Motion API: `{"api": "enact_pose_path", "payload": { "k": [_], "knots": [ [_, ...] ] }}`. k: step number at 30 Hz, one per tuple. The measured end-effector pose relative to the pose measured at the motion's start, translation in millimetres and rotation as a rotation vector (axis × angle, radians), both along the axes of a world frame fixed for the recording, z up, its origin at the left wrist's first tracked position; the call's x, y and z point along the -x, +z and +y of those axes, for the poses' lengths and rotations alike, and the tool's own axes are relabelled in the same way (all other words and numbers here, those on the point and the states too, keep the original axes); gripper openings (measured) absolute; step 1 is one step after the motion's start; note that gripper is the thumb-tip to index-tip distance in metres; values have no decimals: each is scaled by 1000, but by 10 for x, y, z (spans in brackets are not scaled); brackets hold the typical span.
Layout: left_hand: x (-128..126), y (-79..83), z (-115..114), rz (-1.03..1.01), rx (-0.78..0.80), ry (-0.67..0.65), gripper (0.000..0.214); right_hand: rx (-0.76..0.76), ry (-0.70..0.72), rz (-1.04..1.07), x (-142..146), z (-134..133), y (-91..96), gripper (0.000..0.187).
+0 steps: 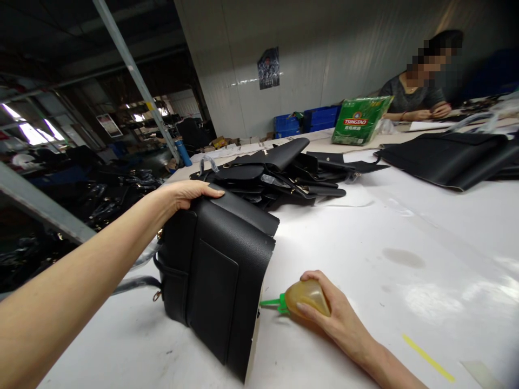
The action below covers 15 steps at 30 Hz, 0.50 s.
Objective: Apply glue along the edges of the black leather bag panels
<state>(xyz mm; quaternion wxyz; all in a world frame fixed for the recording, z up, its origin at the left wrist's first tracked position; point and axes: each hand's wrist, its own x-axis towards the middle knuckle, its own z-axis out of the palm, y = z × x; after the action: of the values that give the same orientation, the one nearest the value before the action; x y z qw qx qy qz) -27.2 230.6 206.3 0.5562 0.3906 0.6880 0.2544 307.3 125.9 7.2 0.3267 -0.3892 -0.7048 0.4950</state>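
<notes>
1. Clearly, I can read "TSINGTAO" on a red band across a green plastic pack (348, 134), with Chinese characters beneath. The wall poster (268, 68) is too small for me to read.
2. I see the left hand (194, 193) pinching the top of an unfinished black handbag (214, 286), stood up on the table at left of centre.
3. The right hand (324, 305) is wrapped around an amber squeeze bottle (304, 296); its green nozzle (279, 303) points at the bag's raw edge. I cannot tell whether it touches.
4. Just behind the bag, a heap of black bag parts (279, 173) takes up space; more black panels (450, 156) lie at far right.
5. A co-worker (417, 100) sits beyond the pack.
6. The white table (344, 248) bears a grey stain (404, 257) and yellow strip (427, 357). Blue crates (320, 118) stand by a pale wall (324, 48); a metal post (138, 81) slants at left.
</notes>
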Motion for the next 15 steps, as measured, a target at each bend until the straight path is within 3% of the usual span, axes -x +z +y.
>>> {"api": "enact_pose_path", "payload": {
  "k": [3,8,15],
  "knots": [
    [2,5,-2,1,-2,-2,33,8,-42,3,-19,21,11,33],
    [-17,14,-15,13,-33,-9,36,9,46,14,-6,67,14,33],
    [-5,1,-10,31,-47,-4,37,-24,-33,-6,10,164,15,33]
  ]
}}
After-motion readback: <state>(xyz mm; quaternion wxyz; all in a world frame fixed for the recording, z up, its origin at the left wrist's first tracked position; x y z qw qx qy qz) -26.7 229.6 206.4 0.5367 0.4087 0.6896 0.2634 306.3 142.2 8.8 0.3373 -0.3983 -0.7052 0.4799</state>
